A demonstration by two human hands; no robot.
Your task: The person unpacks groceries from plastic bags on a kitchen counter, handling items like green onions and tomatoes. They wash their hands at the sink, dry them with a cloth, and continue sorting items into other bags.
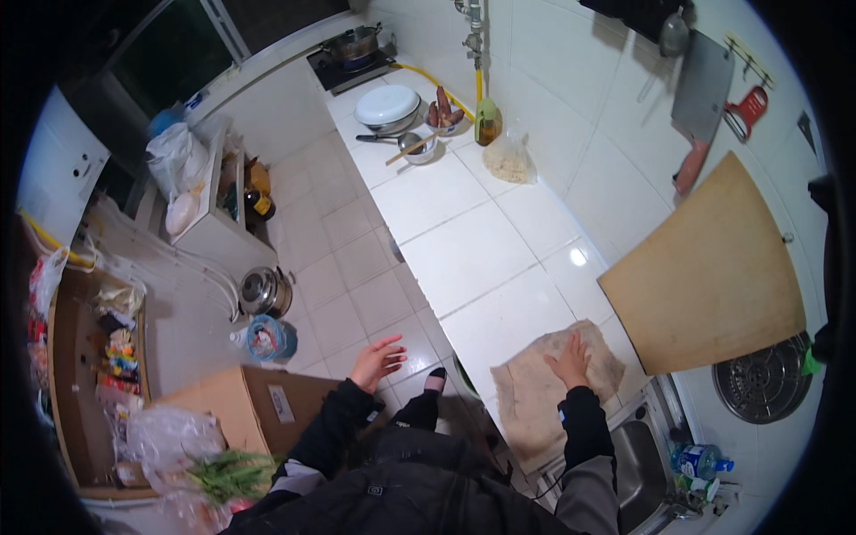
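My right hand [570, 360] rests with spread fingers on a beige, stained cloth [535, 401] laid over the near end of the white tiled counter [468, 227]. It grips nothing that I can see. Out over the floor, left of the counter's edge, my left hand [379, 363] hangs in the air with its fingers apart and holds nothing. A large wooden board [715, 281] leans against the tiled wall just right of the cloth. The stainless steel sink [635, 461] lies beside my right forearm.
Farther along stand a bag of pale grains [508, 164], an oil bottle [487, 124], a lidded bowl [388, 107] and a pot [353, 44] on a gas stove. A cardboard box [267, 408], a blue bin [270, 340] and a steel pot [265, 292] are on my left. A cleaver [702, 93] hangs on the wall.
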